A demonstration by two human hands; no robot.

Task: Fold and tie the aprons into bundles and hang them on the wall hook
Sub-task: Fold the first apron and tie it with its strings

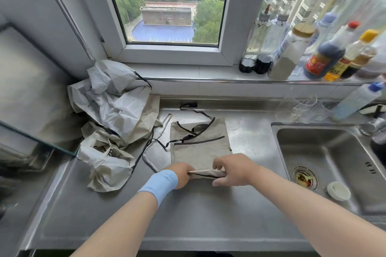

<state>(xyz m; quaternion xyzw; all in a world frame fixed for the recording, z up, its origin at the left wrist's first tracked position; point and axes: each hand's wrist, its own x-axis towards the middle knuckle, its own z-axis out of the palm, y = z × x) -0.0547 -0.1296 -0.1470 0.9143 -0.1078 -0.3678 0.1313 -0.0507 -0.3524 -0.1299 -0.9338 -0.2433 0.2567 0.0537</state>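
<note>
A beige apron with dark trim lies folded into a narrow rectangle on the steel counter, its dark ties trailing to the left and back. My left hand, with a blue wristband, pinches the near edge of the apron from the left. My right hand grips the same near edge from the right, where the cloth is rolled up slightly. A crumpled heap of several more pale aprons sits at the back left of the counter. No wall hook is in view.
A steel sink with a small white cup lies to the right. Sauce bottles line the window sill. Drinking glasses stand behind the sink. A glass-edged hob is on the left.
</note>
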